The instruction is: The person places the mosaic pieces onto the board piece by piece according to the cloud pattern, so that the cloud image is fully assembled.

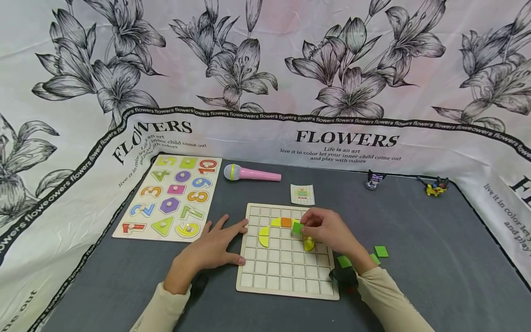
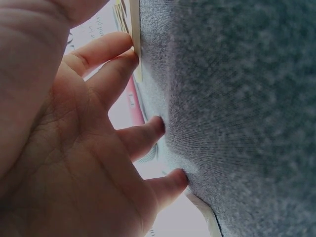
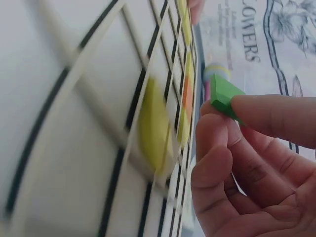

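A wooden grid board (image 1: pixel 286 272) lies on the grey table, with yellow curved pieces (image 1: pixel 264 236) and an orange square (image 1: pixel 286 222) set in its cells. My right hand (image 1: pixel 327 229) hovers over the board's upper right and pinches a green square tile (image 1: pixel 297 228) (image 3: pixel 224 95) between thumb and fingers, just right of the orange square. Another yellow piece (image 1: pixel 309 244) (image 3: pixel 153 129) shows under that hand. My left hand (image 1: pixel 217 244) lies flat with spread fingers on the table, its fingertips (image 2: pixel 129 58) touching the board's left edge (image 2: pixel 136 44).
Loose green tiles (image 1: pixel 380 251) lie right of the board. A small pattern card (image 1: pixel 302 194) and a pink toy microphone (image 1: pixel 250 174) sit behind it. A number puzzle board (image 1: pixel 172 196) is at the left. Two small figurines (image 1: pixel 433 186) stand at the far right.
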A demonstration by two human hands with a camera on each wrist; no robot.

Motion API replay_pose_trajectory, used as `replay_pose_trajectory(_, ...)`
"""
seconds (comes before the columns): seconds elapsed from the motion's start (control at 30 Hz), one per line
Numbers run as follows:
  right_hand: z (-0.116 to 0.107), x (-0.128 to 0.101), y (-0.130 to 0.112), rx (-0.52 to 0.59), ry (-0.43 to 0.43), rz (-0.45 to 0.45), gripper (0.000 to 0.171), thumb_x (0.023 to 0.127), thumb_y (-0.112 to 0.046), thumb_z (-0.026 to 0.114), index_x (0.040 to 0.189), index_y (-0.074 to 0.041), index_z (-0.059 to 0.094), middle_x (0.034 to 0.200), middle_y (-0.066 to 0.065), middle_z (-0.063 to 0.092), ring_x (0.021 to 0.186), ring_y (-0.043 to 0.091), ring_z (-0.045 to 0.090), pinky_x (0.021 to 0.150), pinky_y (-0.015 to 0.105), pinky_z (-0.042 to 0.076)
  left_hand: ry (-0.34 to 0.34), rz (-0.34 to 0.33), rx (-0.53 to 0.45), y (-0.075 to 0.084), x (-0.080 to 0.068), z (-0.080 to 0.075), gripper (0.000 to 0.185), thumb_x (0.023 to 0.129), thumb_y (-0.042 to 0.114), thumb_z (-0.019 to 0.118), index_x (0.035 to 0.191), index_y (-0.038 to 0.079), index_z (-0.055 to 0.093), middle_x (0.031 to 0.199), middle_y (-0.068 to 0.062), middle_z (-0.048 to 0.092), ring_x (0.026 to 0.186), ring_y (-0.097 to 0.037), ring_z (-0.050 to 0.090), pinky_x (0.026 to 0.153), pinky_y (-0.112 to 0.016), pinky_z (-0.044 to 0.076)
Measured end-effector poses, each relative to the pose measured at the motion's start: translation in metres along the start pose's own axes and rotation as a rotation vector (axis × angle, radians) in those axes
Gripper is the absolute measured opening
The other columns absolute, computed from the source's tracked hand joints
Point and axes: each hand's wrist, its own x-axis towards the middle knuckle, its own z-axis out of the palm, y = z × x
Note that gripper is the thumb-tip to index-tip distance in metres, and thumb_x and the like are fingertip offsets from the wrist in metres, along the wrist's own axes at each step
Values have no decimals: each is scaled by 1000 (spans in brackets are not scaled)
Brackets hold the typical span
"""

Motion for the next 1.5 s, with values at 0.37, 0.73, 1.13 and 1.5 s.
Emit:
replay_pose_trajectory(0.37, 32, 19, -22, -46, -5, -54, 5, 94, -4, 78, 96, -4, 73, 86, 0, 69, 77, 17, 61, 69, 33, 51, -6, -10, -9, 3, -1, -2, 98, 88, 39, 90, 168, 17, 39, 155, 4, 59, 162, -43, 11, 125, -71, 2)
replay_pose_trajectory(0.73, 54, 30, -25, -212, 10, -81, 11, 92, 0, 78, 87, -8, 72, 78, -4, 64, 71, 14, 56, 65, 32, 48, -7, -19, -5, 5, -2, -3, 97, 88, 39, 90, 168, 17, 40, 155, 2, 58, 162, -43, 12, 125, -71, 2)
replay_pose_trajectory(1.13, 63, 29, -32, -383, 32, -104, 16, 89, 4, 76, 83, -9, 69, 75, -4, 61, 69, 14, 53, 65, 33, 48, -8, -17, 0, 4, 0, -2, 97, 88, 39, 90, 168, 17, 40, 156, 2, 58, 162, -43, 12, 125, -71, 3)
replay_pose_trajectory(1.5, 15, 0, -35, -219, 34, -91, 4, 98, -7, 76, 99, -3, 76, 87, -4, 69, 79, 15, 61, 69, 35, 53, -6, -23, 1, 5, 0, -2, 99, 87, 39, 90, 168, 17, 38, 155, 3, 59, 162, -43, 12, 125, -70, 2)
